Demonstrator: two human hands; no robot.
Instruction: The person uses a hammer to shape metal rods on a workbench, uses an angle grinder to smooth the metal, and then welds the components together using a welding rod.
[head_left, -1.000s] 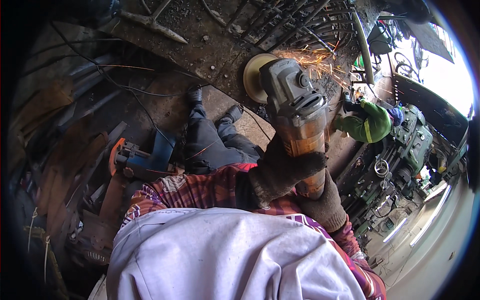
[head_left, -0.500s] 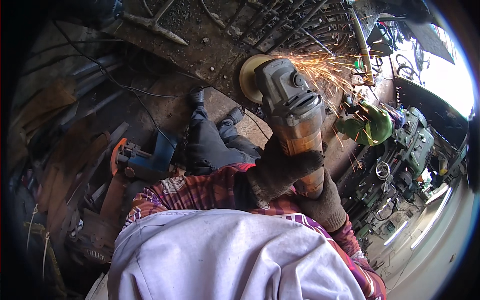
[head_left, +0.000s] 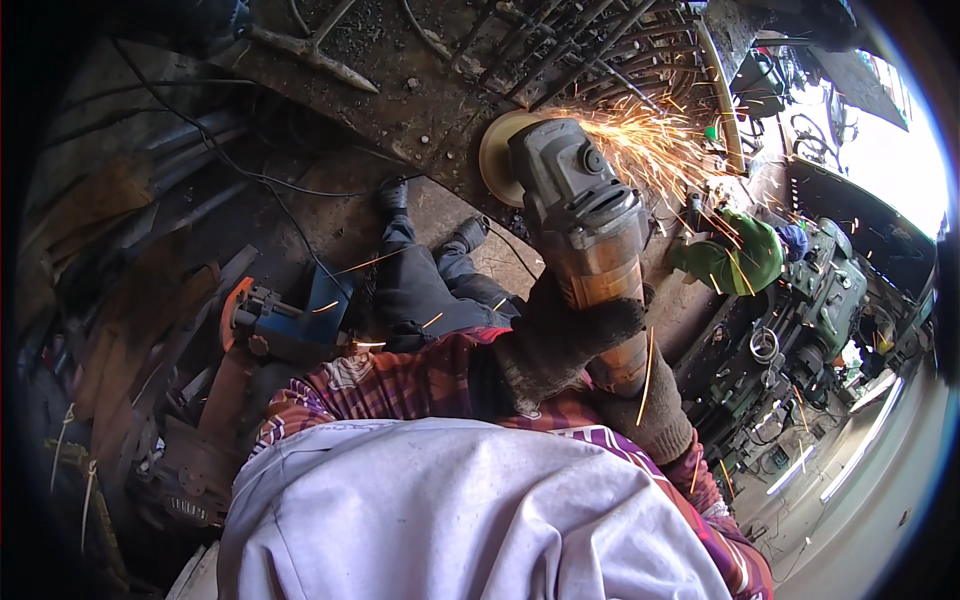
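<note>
Both my gloved hands grip an angle grinder (head_left: 585, 215) with a worn orange body and grey head. My left hand (head_left: 565, 340), in a dark knit glove, wraps around the middle of the body. Lower down, my right hand (head_left: 655, 410), in a brown knit glove, holds the rear end; its fingers are partly hidden behind the tool. The round pale disc (head_left: 503, 158) sits at the edge of the metal worktable (head_left: 400, 115). Orange sparks (head_left: 640, 140) spray to the right from behind the grinder head, which hides the contact point.
Several curved metal rods (head_left: 590, 50) lie on the table, with a hammer-like tool (head_left: 315, 58) at its far left. A person in green (head_left: 740, 255) crouches to the right beside green machinery (head_left: 825, 285). A blue and orange machine (head_left: 285, 315) stands at left, near a cable (head_left: 205, 135).
The spark spray is denser and wider, with streaks now also near my right glove and over my legs. The grinder and both hands have barely moved.
</note>
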